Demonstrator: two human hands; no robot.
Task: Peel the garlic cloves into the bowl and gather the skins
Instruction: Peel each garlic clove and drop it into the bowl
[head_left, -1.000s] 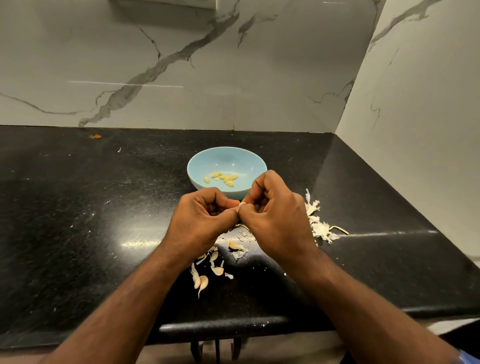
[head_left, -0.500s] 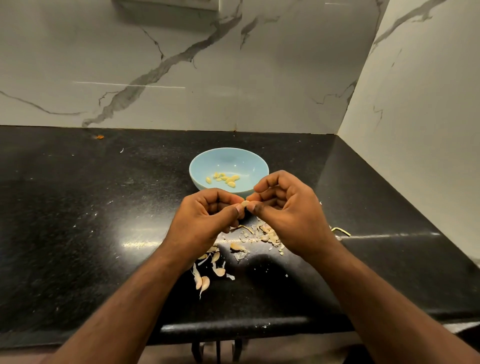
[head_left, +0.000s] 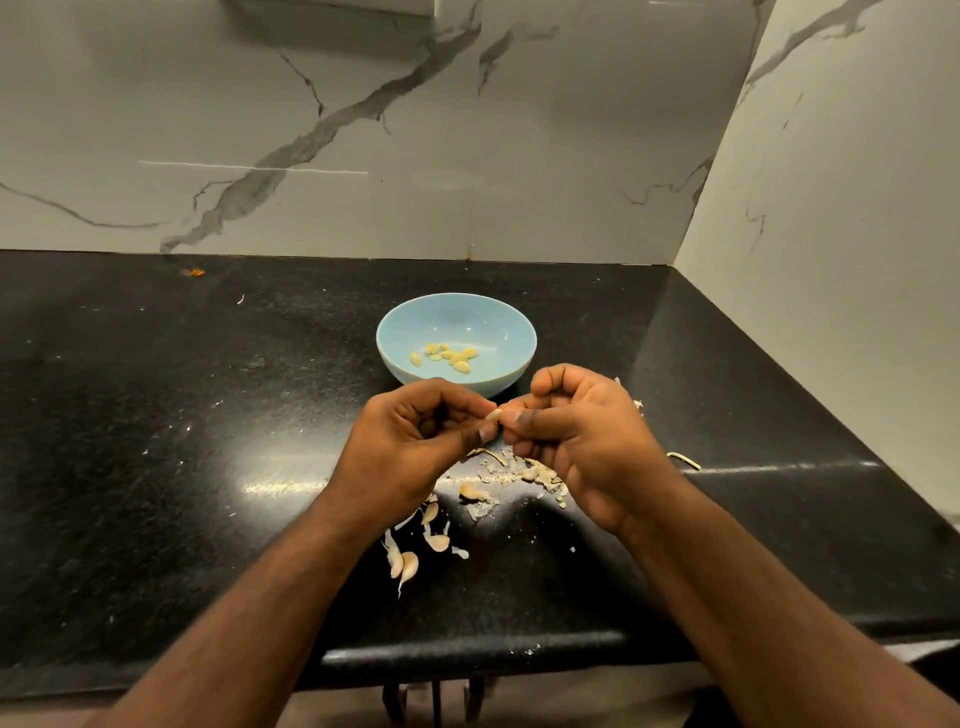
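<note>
Nearest the front edge of the black bench (head_left: 156, 467), a few unpeeled cloves (head_left: 408, 564) lie in a loose cluster, just under the left forearm. A little further in, a scatter of papery skins (head_left: 519, 475) sits below and between the two hands. Above it, the left hand (head_left: 410, 447) and the right hand (head_left: 582, 441) meet, both with fingers curled: each thumb and forefinger pinches the same small garlic clove (head_left: 493, 414), pale and held clear of the bench, its tip showing between the fingertips. Whether any skin remains on it cannot be told. More white skins (head_left: 636, 402) peek out behind the right hand, and a thin curled stem piece (head_left: 683, 460) lies to its right, apart from the heap. Just beyond the hands stands the light blue bowl (head_left: 410, 317), with several yellowish peeled cloves (head_left: 449, 356) on its bottom. At the far left, near the marble wall (head_left: 363, 130), lies a small orange scrap (head_left: 196, 272).
</note>
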